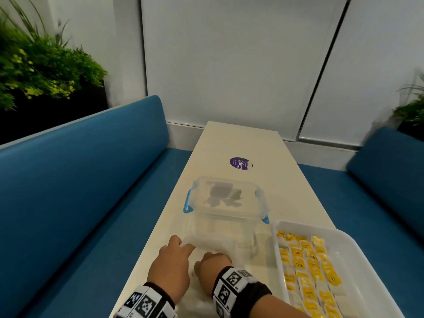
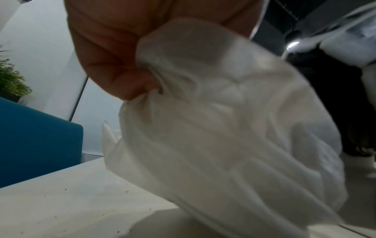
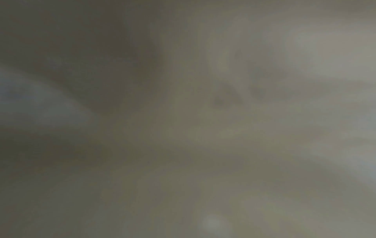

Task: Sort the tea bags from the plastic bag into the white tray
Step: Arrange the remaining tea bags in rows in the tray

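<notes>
Nearest us, our left hand (image 1: 171, 267) and right hand (image 1: 212, 262) sit side by side on the plastic bag (image 1: 213, 246) at the front of the worktop (image 1: 270, 157); the left wrist view shows our left grip pinching a bunched fold of the bag (image 2: 203, 128), thumb and fingers curled round the film; our right hand lies knuckles-up just beside it with its fingers tucked under, and the right wrist view is only grey blur, so we cannot tell whether that grip holds the bag or merely rests on it; the bag is clear and crumpled, spreading from our hands toward the clear box.

To our right, near the front edge, the white tray (image 1: 275, 228) carries the tea bags (image 1: 305, 271), yellow-labelled sachets laid in rows inside it; just beyond the bag stands a clear box (image 1: 224, 200) with blue clips, its lid on and dark pieces showing through; farther along the worktop lies a round purple sticker (image 1: 239, 163); blue benches (image 1: 80, 168) flank the worktop on both sides, with green plants (image 1: 41, 65) behind the left one and a white panelled wall (image 1: 229, 53) at the far end.
</notes>
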A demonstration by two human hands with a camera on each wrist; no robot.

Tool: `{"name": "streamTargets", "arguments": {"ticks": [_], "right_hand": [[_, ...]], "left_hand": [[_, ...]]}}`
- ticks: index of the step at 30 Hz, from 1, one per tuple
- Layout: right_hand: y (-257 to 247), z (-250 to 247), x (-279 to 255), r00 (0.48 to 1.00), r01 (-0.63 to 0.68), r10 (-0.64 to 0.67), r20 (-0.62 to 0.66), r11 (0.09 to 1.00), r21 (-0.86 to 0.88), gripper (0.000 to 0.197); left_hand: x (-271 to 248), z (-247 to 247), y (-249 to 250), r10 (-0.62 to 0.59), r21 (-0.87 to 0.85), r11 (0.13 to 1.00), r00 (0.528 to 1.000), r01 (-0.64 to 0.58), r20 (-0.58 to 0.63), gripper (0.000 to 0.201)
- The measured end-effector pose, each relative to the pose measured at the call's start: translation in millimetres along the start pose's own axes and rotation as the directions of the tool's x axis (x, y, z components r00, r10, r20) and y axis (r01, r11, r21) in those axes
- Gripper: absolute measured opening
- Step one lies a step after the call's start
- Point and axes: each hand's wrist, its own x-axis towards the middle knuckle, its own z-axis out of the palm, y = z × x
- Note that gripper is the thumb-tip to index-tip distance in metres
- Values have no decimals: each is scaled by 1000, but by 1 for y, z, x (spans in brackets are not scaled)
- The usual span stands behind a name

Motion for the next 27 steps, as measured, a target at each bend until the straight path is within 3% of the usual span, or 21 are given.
{"name": "streamTargets", "arguments": {"ticks": [4, 8, 13, 17, 21, 27], "right_hand": [[1, 2, -8, 973, 96, -69, -221, 989, 114, 46], [-4, 7, -7, 980, 112, -79, -184, 978, 175, 69], [-10, 19, -6, 965, 170, -128, -230, 969, 177, 41], [-11, 19, -6, 953, 187, -144, -266, 972, 142, 35], [-4, 12, -11, 944, 153, -44, -326, 936, 317, 29], [4, 4, -18, 905, 211, 65, -420, 790, 576, 27]], "left_hand": [[1, 2, -3, 21, -51, 999, 1000, -20, 22, 55], [6, 6, -8, 14, -97, 995, 999, -10, 39, 53], [7, 11, -13, -24, -84, 996, 996, 31, 88, 54], [6, 14, -18, -58, -73, 995, 992, 66, 112, 57], [5, 16, -17, -62, -44, 997, 990, 68, 125, 58], [3, 17, -16, -46, -54, 997, 991, 53, 123, 59]]}}
